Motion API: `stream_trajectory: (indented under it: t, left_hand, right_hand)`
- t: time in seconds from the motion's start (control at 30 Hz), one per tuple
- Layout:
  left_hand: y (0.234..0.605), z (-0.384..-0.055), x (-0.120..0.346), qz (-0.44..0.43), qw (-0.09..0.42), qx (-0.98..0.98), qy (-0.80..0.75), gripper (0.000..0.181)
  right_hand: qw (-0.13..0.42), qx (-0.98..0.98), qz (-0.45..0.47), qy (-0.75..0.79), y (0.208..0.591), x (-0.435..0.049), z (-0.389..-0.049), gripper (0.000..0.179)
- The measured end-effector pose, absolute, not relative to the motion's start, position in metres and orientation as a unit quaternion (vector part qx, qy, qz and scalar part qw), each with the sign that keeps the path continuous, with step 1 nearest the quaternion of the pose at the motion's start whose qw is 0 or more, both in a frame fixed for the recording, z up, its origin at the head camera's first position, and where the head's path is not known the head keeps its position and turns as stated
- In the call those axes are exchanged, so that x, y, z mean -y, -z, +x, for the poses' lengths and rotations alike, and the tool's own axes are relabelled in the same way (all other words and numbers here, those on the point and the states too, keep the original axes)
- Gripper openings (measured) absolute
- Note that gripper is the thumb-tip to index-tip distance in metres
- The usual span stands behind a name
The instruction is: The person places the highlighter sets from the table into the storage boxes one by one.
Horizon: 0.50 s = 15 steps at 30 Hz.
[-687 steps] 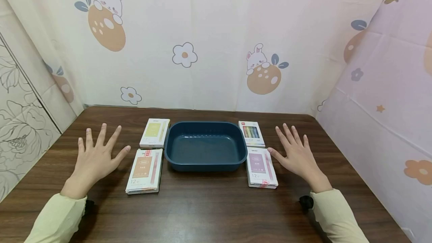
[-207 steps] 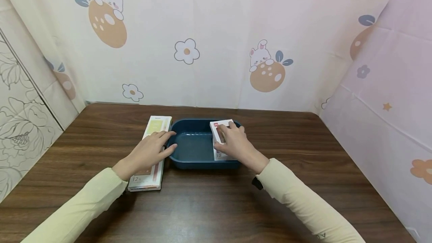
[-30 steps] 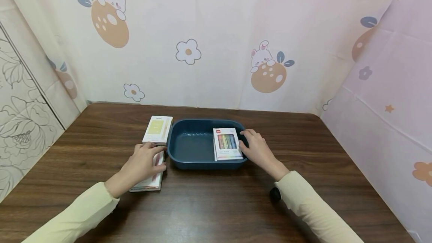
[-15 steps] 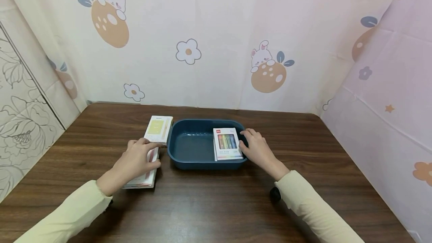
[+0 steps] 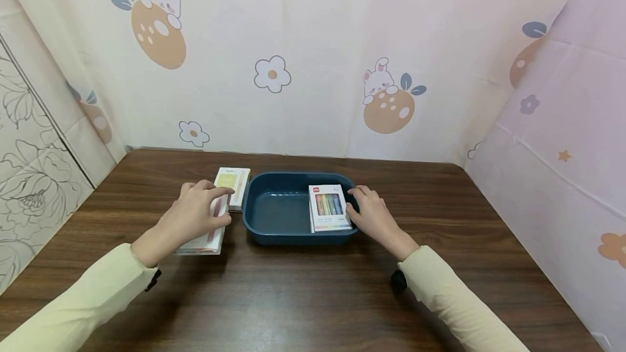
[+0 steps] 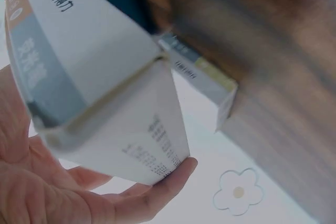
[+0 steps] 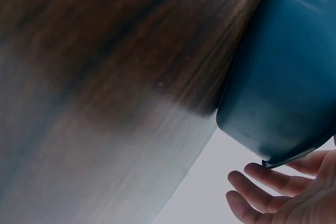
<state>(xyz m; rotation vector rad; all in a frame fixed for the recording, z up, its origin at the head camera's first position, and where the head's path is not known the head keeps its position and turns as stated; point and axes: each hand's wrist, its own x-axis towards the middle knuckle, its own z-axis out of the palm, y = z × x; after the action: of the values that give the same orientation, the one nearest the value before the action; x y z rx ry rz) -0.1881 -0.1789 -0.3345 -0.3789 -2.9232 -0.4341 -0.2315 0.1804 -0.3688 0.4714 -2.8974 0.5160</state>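
Orange-labelled box (image 5: 201, 243) was in the left hand (image 5: 182, 217), under the palm and extending toward the person beyond the fingers. Its long axis ran roughly away from the person, far end leaning slightly right. Key relation, as judged: the blue tray (image 5: 293, 239) lay to the right of this hand, near but apart from the held box, with its long axis running side to side, across that of the box. The left hand was the nearer one to the box by far.

Left hand: grasping, fingers and thumb spread across the box's width; the left wrist view showed a finger along the box's edge. Box looked raised from the bench (image 5: 293, 297), though the clearance could not be read.

Just beyond the left fingertips: yellow-labelled box (image 5: 239, 194), flat, close along the tray's left end, partly hidden by the hand. Contact between the two boxes: cannot tell.

Farther right of that hand, past the tray's bare left portion: crayon box (image 5: 331, 212), lying face up in the tray's right part.

Farthest across: right hand (image 5: 377, 220), at the tray's right end, fingertips on the rim, remaining fingers loosely extended; no box held.
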Motion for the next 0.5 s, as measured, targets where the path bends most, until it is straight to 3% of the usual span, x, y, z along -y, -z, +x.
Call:
stream_trajectory:
  t: [0.17, 0.5]
  left_hand:
    - [0.323, -0.193, 0.169, -0.142, 0.089, 0.975, 0.147, 0.046]
    - [0.319, -0.199, 0.144, -0.140, 0.049, 0.975, 0.165, 0.048]
  right_hand:
    - [0.080, 0.969, 0.159, -0.174, 0.369, -0.181, -0.232, 0.039]
    - [0.076, 0.970, 0.153, -0.175, 0.368, -0.180, -0.232, 0.039]
